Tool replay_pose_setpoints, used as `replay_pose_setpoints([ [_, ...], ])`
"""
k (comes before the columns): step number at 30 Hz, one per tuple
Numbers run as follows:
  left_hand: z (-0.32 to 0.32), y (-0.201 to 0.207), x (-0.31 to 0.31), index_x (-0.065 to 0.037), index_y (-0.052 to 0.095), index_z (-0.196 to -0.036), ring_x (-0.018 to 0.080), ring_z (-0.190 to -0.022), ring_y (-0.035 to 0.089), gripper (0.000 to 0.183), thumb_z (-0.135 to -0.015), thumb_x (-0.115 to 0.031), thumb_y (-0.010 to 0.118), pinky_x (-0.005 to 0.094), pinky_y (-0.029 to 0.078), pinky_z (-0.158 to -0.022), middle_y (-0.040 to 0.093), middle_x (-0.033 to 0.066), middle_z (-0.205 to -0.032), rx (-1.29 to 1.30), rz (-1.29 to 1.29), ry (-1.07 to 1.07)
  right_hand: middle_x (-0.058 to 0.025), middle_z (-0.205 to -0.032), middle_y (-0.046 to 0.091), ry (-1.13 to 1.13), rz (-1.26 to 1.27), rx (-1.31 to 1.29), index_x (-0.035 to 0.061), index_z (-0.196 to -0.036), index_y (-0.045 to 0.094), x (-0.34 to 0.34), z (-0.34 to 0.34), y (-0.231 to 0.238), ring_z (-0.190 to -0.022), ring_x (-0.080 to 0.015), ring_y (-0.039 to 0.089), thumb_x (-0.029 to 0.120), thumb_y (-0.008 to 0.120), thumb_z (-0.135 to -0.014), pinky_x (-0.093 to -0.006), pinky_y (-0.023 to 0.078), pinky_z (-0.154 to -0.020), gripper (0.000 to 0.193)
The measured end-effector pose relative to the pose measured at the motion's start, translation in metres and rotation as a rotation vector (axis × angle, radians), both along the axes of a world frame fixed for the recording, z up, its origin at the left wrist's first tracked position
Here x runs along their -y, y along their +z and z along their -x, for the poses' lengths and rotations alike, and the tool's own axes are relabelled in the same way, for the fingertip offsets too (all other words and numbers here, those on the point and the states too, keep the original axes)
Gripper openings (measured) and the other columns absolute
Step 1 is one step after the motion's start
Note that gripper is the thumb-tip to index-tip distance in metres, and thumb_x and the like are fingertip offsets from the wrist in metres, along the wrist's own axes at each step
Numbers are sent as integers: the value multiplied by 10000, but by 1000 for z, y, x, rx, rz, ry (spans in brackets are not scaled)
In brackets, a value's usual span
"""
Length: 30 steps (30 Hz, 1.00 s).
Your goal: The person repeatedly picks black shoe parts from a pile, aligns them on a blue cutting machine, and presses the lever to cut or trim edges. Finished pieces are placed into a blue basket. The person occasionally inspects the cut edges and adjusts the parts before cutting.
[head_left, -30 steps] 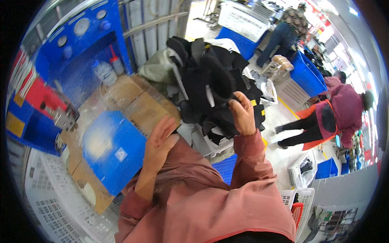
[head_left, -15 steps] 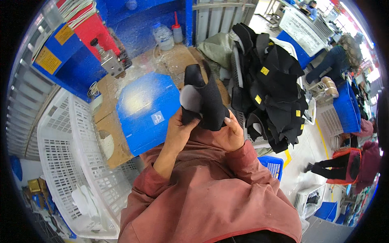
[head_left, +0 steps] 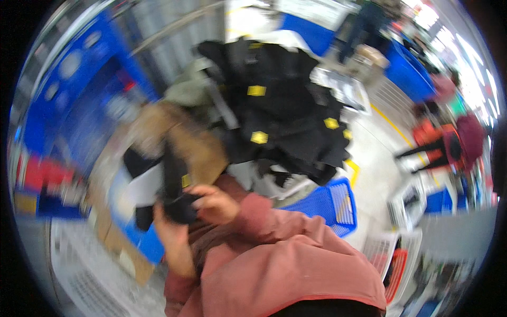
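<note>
While a blue booth (head_left: 79,121) fills the left side, a big pile of black pieces (head_left: 296,111) lies ahead, above a white crate (head_left: 288,191). A blue basket (head_left: 338,206) sits at the pile's near side, and a blue board (head_left: 148,240) lies to the left. Over the board, 2 hands hold 1 black piece (head_left: 173,171) with a pale inner face: the left hand (head_left: 171,232) folds around its lower end, fingers partly hidden, and the right hand (head_left: 216,204) has bent fingers nearly closed on its right edge. Beside them shows 1 yellow tag (head_left: 185,180).
</note>
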<state>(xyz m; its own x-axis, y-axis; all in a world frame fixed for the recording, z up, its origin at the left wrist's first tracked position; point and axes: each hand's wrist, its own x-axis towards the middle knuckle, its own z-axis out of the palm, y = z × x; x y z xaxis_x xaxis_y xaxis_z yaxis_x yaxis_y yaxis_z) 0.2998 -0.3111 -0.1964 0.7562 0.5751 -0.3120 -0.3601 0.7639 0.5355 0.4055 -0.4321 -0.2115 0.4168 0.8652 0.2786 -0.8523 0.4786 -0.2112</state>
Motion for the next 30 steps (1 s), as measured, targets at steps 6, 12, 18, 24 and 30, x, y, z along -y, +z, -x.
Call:
replay_pose_setpoints([
  [6, -12, -14, -15, -17, 559, -1284, 258, -1143, 616, 414, -1010, -329, 554, 396, 506, -1025, 620, 123, -1244, -67, -118, -184, -183, -1481, 483, -82, -7, 64, -16, -1155, 659, -12, -10, -22, -1343, -282, 478, -10, 622, -889, -421, 326, -1157, 269],
  [12, -33, 35, -41, 2, 526, -1379, 241, -1175, 612, 498, -1048, -361, 445, 373, 539, -1003, 603, 139, -1302, -545, -179, -88, -90, -1302, 596, 94, 277, 109, 22, -1277, 623, -8, -16, 1, -1140, -190, 595, 32, 643, -918, -353, 498, -996, 360],
  [18, -2, 78, -65, -61, 636, -1318, 243, -965, 682, 352, -968, -83, 609, 339, 511, -837, 713, 154, -1126, -757, -1334, -298, -168, -1044, 696, -364, 1065, 1175, -15, -1110, 685, 25, -75, 52, -985, -231, 678, 35, 597, -881, -330, 526, -909, 251],
  [24, 12, 101, -83, -63, 608, -1336, 405, -1102, 655, 514, -833, 32, 637, 410, 513, -930, 674, 215, -1227, -562, -1658, -297, -200, -1406, 551, -313, 501, 1667, -20, -1413, 501, -23, -74, 103, -1330, -322, 515, 231, 788, -842, -397, 393, -1108, 686],
  [30, 29, 111, -78, -46, 641, -1272, 382, -955, 693, 342, -932, -82, 643, 423, 530, -815, 712, 199, -1093, -539, -1514, -206, -194, -1203, 663, -371, 388, 1636, -23, -1239, 634, -68, -55, 102, -1072, -357, 672, 119, 773, -838, -379, 525, -911, 448],
])
